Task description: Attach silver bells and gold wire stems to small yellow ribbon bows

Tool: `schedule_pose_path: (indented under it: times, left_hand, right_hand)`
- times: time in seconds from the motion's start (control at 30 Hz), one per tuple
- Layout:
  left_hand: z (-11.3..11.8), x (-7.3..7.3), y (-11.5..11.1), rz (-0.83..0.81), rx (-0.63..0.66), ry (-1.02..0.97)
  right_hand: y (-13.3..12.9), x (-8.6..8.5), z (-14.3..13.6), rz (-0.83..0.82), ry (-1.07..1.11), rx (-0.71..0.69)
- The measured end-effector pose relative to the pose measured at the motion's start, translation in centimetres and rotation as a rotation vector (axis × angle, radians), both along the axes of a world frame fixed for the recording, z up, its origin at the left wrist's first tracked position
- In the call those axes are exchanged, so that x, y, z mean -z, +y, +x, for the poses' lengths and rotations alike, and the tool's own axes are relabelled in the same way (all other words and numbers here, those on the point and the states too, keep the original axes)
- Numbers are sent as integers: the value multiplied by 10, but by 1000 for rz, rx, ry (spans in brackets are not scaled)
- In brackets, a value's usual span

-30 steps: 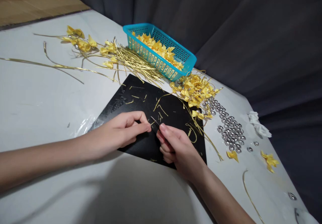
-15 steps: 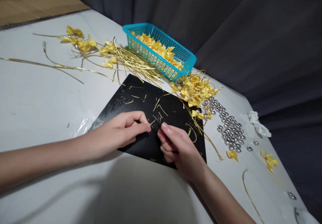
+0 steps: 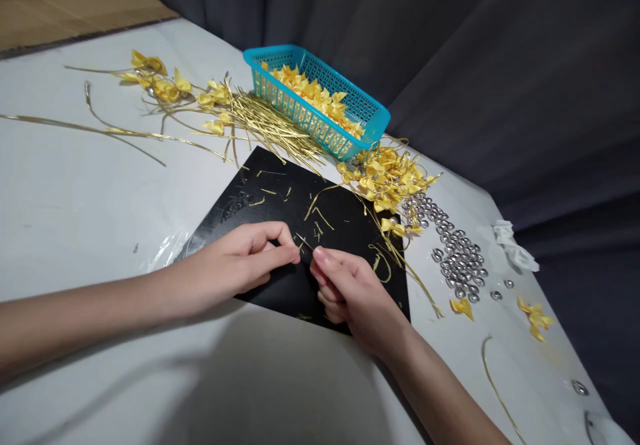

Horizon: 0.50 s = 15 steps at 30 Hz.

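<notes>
In the head view, the left hand (image 3: 255,256) is closed in a pinch, thumb against forefinger, over the black mat (image 3: 280,292); whatever sits between its fingertips is too small to make out. The right hand (image 3: 353,293) grasps a thin pointed tool (image 3: 304,240) between thumb and fingers, its other fingers curled in. The tool's tip points up and toward the left hand — near that hand's fingertips, above the mat.

Short gold scraps (image 3: 323,218) lie scattered on the mat, which rests on the white bench (image 3: 100,218). Just beyond the mat's far edge is a bundle of gold cords (image 3: 275,125), beside a turquoise basket (image 3: 300,113) with yellow ribbon pieces (image 3: 315,95) inside. A pile of yellow bows (image 3: 390,178) overlaps the mat's far right corner, and many small silver rings (image 3: 460,265) are spread to the right of it. A crumpled white piece (image 3: 513,248) lies near the bench's right edge. More yellow bows (image 3: 165,88) and long loose cords (image 3: 60,122) lie to the upper left — well apart from both hands. A dark curtain (image 3: 475,65) hangs behind the bench.
</notes>
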<state>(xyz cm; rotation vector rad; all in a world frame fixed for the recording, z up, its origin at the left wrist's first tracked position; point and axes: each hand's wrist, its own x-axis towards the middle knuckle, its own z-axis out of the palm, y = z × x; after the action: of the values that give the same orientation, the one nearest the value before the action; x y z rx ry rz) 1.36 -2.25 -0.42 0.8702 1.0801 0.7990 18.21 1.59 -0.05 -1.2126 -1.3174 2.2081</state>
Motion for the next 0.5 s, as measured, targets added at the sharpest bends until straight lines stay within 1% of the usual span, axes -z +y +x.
schedule_pose_path:
  times: [0.5]
  left_hand:
    - [0, 1, 0, 12, -14, -20]
  right_hand:
    - [0, 1, 1, -3, 30, -2]
